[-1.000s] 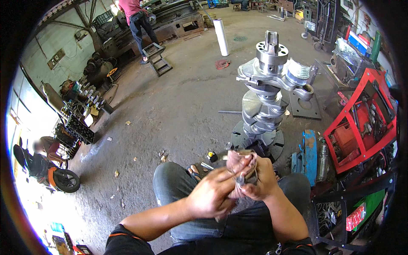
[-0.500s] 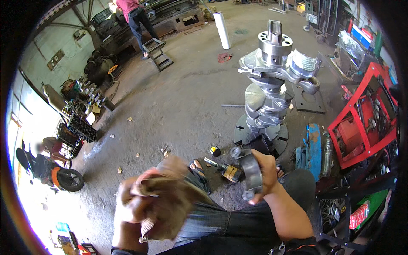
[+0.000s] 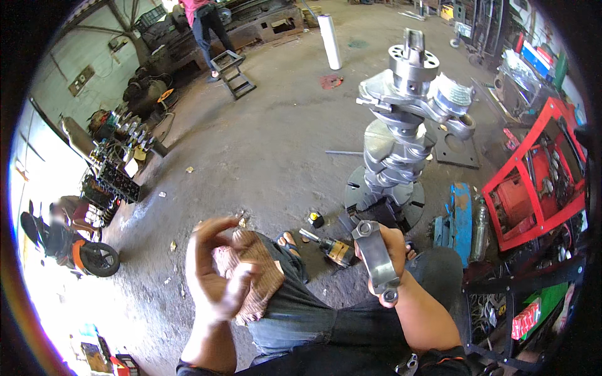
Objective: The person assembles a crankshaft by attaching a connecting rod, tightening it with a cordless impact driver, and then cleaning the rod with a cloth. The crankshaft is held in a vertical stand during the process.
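Observation:
My right hand [image 3: 394, 254] grips a grey metal connecting rod cap [image 3: 376, 260], a curved piece with a bolt hole at each end, held over my right thigh. A brown rag [image 3: 262, 279] lies over my left knee. Just above and beside it is my left hand [image 3: 216, 269], its thumb and fingers curved apart with nothing between them, slightly blurred. In front of me a large crankshaft [image 3: 398, 147] stands upright on a round slotted base [image 3: 411, 203]. A connecting rod [image 3: 463, 125] sticks out from its upper part to the right.
An impact wrench [image 3: 335, 249] and a small yellow-topped container [image 3: 315, 219] lie on the floor by my feet. At right stand a blue metal piece [image 3: 461, 219] and a red frame [image 3: 523, 163]. A motorbike [image 3: 81, 250] and engine parts [image 3: 116, 178] are leftward. One person [image 3: 210, 31] stands far back.
My left hand has let go of the rag, which now rests on my left knee. My right hand has turned the cap slightly so more of its outer face shows.

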Demonstrator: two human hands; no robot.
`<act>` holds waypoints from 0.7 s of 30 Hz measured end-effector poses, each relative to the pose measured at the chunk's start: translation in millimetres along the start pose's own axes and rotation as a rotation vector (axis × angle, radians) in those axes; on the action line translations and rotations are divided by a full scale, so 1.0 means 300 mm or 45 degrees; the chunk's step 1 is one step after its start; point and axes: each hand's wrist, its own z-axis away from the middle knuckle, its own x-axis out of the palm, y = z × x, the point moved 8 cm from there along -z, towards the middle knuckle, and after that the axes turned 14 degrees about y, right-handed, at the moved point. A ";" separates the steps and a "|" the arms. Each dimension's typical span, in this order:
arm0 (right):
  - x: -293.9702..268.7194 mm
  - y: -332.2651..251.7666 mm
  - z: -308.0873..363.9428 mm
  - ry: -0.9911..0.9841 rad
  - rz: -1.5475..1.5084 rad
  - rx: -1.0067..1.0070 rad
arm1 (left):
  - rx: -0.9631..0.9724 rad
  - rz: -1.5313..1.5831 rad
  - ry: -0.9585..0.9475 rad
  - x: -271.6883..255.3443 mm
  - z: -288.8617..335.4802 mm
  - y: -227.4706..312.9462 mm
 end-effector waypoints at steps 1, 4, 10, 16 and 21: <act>0.001 -0.002 0.000 -0.013 0.058 -0.029 | -0.073 0.075 -0.159 0.070 0.020 -0.004; 0.025 -0.001 0.008 -0.161 0.165 -0.035 | -0.353 0.375 -0.539 0.287 0.105 -0.018; 0.042 -0.007 0.011 -0.231 0.248 -0.112 | -0.585 0.429 -0.877 0.528 0.190 -0.037; 0.019 0.001 0.008 -0.135 0.235 -0.042 | 0.278 0.344 -0.073 0.374 0.011 0.042; 0.012 -0.025 0.001 -0.177 0.332 -0.051 | 0.259 0.173 -0.323 0.443 0.060 0.054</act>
